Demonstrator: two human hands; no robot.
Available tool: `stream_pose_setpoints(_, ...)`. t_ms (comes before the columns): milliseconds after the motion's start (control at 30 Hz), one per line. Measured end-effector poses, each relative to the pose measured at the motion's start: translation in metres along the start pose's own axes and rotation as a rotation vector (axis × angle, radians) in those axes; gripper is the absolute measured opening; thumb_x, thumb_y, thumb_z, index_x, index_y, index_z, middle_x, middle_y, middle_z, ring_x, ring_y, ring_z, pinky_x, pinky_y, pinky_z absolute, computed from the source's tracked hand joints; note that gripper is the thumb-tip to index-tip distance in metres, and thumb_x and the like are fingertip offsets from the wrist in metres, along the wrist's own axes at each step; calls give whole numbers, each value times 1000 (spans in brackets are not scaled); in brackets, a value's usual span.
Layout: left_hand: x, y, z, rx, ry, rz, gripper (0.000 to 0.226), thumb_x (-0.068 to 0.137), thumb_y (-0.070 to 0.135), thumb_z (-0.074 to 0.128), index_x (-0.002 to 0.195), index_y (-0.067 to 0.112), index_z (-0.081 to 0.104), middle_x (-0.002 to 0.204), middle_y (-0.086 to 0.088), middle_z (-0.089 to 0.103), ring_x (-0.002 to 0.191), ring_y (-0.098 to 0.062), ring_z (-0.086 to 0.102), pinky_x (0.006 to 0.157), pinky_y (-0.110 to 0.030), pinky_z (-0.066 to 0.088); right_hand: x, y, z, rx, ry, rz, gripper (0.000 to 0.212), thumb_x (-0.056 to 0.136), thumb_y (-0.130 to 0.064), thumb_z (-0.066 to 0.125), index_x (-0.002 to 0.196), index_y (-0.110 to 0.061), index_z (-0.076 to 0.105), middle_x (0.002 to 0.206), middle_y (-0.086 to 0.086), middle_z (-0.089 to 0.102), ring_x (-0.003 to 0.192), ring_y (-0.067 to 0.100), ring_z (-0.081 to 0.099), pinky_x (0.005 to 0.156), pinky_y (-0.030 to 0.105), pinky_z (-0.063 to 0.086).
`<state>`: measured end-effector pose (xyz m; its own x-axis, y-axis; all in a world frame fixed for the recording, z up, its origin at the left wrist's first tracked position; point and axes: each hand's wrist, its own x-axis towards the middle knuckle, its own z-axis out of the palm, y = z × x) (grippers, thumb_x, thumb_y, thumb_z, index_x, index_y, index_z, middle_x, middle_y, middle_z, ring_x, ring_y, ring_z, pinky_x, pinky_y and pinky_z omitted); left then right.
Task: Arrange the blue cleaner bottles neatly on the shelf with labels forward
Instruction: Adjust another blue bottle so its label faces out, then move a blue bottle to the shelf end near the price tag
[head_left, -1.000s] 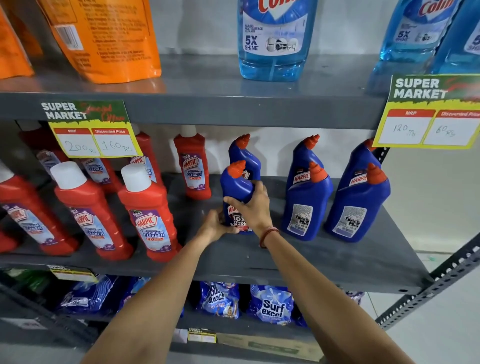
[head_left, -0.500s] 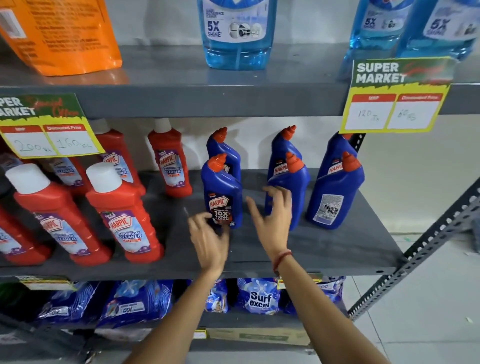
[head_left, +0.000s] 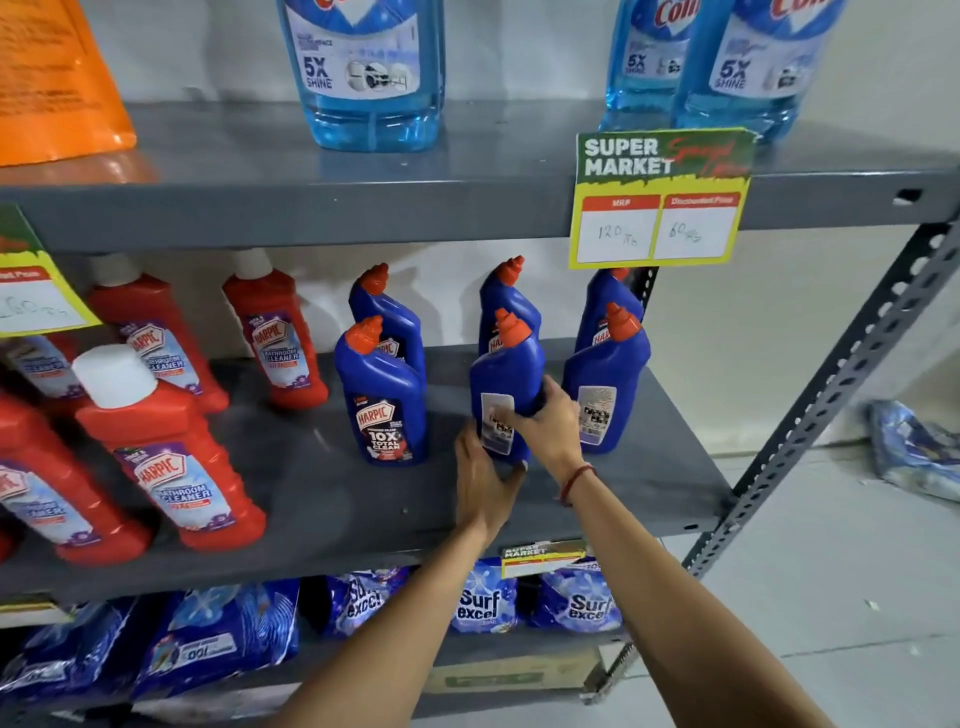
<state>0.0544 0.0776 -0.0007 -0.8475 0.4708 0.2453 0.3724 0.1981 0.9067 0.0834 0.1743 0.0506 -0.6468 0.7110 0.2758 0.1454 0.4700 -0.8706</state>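
Several blue Harpic bottles with orange caps stand in two rows on the grey middle shelf (head_left: 363, 499). The front left bottle (head_left: 382, 395) shows its Harpic label forward. The front middle bottle (head_left: 506, 384) shows its white back label; my left hand (head_left: 483, 480) cups its base and my right hand (head_left: 550, 423) grips its right side. The front right bottle (head_left: 605, 384) also shows its back label. Three more blue bottles (head_left: 506, 306) stand behind them, partly hidden.
Red Harpic bathroom cleaner bottles (head_left: 166, 457) fill the shelf's left half. Pale blue Colin bottles (head_left: 366, 73) and an orange pack (head_left: 52, 78) sit on the upper shelf, which carries a price tag (head_left: 660, 197). Surf Excel packs (head_left: 480, 603) lie below. A slanted metal brace (head_left: 831, 389) borders the right.
Both hands let go of the front left bottle, now label forward, moved right and closed on the front middle bottle. The view shifted right.
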Motion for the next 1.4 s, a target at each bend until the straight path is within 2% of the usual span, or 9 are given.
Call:
stream_pose_setpoints(67, -2, 6, 5, -45, 23, -36, 89, 67, 9, 77, 138, 6, 24, 135, -16, 41, 120, -20, 43, 86, -9, 32, -7, -10, 1, -6, 66, -21, 39, 67, -31, 78, 97, -16, 59, 83, 4, 70, 76, 21, 65, 69, 35, 56)
stream_pose_setpoints(267, 14, 39, 7, -31, -71, -6, 65, 87, 10, 55, 141, 7, 20, 142, -12, 33, 128, -19, 38, 112, -36, 27, -24, -44, -10, 85, 208, -104, 49, 62, -41, 81, 100, -20, 56, 83, -9, 66, 71, 7, 64, 69, 27, 56)
stream_pose_setpoints(433, 36, 42, -26, -297, -405, -70, 37, 74, -8, 63, 106, 8, 55, 90, -5, 64, 81, -13, 63, 66, -18, 53, -2, -45, -47, 81, -105, -205, 83, 54, -50, 84, 123, -20, 48, 120, -4, 58, 107, 7, 55, 89, 16, 43)
stream_pose_setpoints(533, 48, 34, -50, -231, -542, -136, 39, 68, 0, 73, 95, 25, 59, 93, 2, 68, 86, -7, 62, 68, -11, 48, 21, -39, -60, 200, -348, -140, 92, 60, -33, 86, 136, -21, 36, 131, -4, 53, 118, 8, 51, 97, 19, 42)
stream_pose_setpoints(633, 54, 34, -54, -198, -610, -160, 41, 65, 17, 81, 100, 27, 63, 99, 9, 71, 95, -2, 63, 75, -11, 49, 30, -28, -54, 254, -429, -64, 72, 62, -24, 86, 122, -23, 46, 111, -4, 65, 103, 10, 63, 94, 37, 52)
stream_pose_setpoints(833, 58, 19, -46, -100, -444, -135, 44, 63, 5, 80, 101, 17, 60, 105, -8, 70, 100, -19, 64, 88, -33, 51, 16, -3, -24, 193, -179, -29, 65, 57, -28, 89, 106, -25, 46, 92, -16, 61, 82, -5, 60, 66, 5, 46)
stream_pose_setpoints(1067, 59, 9, -37, -18, -477, -239, 56, 67, 8, 78, 118, 10, 54, 115, -11, 66, 109, -26, 59, 98, -43, 45, 9, 14, -13, 197, -57, -12, 63, 60, -24, 87, 106, -24, 44, 89, -12, 59, 76, -6, 58, 61, -1, 42)
stream_pose_setpoints(1233, 42, 6, -34, -26, -289, -229, 64, 66, 9, 80, 122, 8, 49, 122, -11, 60, 110, -24, 58, 98, -42, 46, -4, 12, -26, 111, -16, -43, 65, 65, -36, 83, 117, -17, 48, 105, -2, 62, 95, 15, 60, 82, 27, 52)
stream_pose_setpoints(1400, -8, 6, -17, 85, 150, 191, 34, 74, 16, 72, 100, 20, 51, 98, 0, 56, 90, -13, 56, 81, -35, 50, -24, 26, -64, 77, 391, -120, 41, 76, -41, 73, 109, -28, 52, 100, -6, 58, 88, 8, 58, 70, 41, 56)
